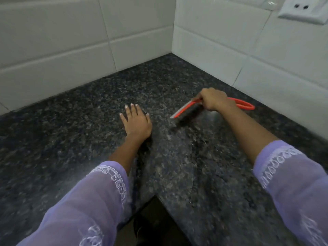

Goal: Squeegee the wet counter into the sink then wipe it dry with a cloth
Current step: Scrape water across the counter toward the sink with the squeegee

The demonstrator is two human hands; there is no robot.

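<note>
Her left hand [135, 121] lies flat with fingers spread toward twelve o'clock, while the right hand [214, 100], out at two o'clock, is curled in a tight grip, both forearms extended.

A dark grey-black counter [71, 132] speckled with lighter grey and brownish flecks fills the corner, its granite-like pattern running across both arms of the surface. Glossy white rectangular tiles [53, 41] with pale grout lines cover both walls, and a white socket plate [304, 10] with dark holes sits at upper right. The squeegee [188, 110] shows a bright orange-red frame and looped handle, a white strip along its edge and a dark blade. Both sleeves [85, 201] are sheer lilac, trimmed with white embroidered teardrop-shaped loops at the cuffs.
</note>
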